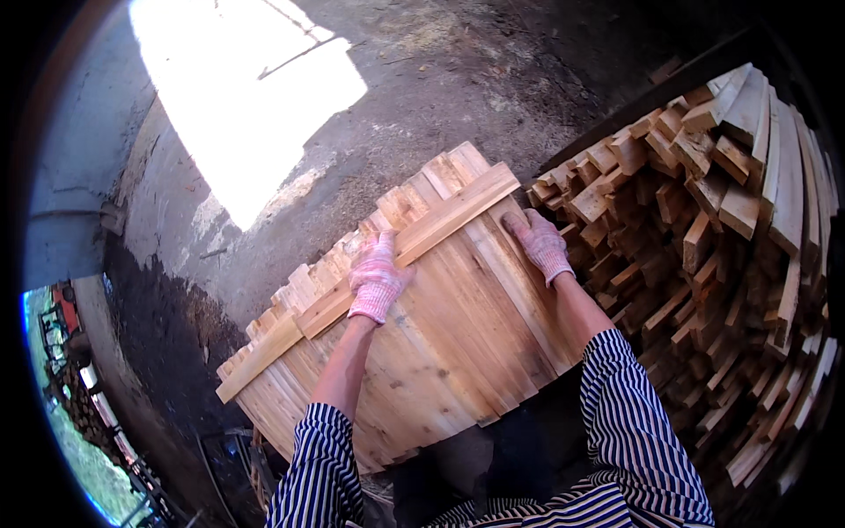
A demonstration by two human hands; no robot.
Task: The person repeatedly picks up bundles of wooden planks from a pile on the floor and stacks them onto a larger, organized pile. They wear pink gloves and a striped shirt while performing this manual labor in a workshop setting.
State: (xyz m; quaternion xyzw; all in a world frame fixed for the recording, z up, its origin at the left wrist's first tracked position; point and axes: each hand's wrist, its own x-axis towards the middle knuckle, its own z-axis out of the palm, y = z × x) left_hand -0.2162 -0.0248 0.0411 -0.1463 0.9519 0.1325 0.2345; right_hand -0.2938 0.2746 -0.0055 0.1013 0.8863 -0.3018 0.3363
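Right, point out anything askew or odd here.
The light planks end unevenly along their far edge, stepping in and out beyond the crosswise strips. At right, the stacked lumber looks ragged, its ends jutting by differing amounts.

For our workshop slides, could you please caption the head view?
Gloved left hand and right hand on a row of wooden boards crossed by strips, beside stacked timber.

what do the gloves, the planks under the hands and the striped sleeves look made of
Gloves: likely knitted yarn, matte pink and white, judging by the knit-like texture at the cuffs.
Planks: wood, apparently unvarnished, given the pale colour and visible grain.
Striped sleeves: soft cloth, from the way they fold; which fibre, I can't tell.
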